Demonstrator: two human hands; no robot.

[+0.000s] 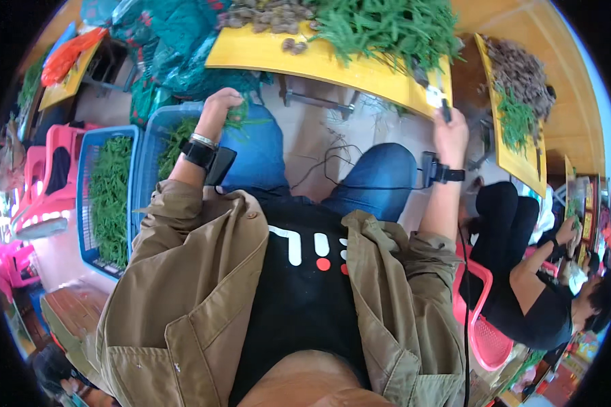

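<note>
At the blue crate beside my left knee, my left hand (222, 105) is raised with its fingers curled. A few thin green sprigs (239, 119) hang at its fingertips, partly blurred. My right hand (450, 139) is closed on a black-handled tool (445, 110) at the near right edge of the yellow table (380, 74). A bright, shiny part of the tool shows beyond the handle; glare hides its exact shape. On the table lies a big heap of leafy green stalks (387, 27), with a pile of brownish clumps (268, 15) to its left.
Blue crates of greens (112, 197) stand at my left, near pink plastic chairs (51, 176). Teal bags (166, 47) are heaped behind them. Black cables (346, 152) run past my knees. On the right, a person in black (529, 298) sits near another yellow table (519, 159).
</note>
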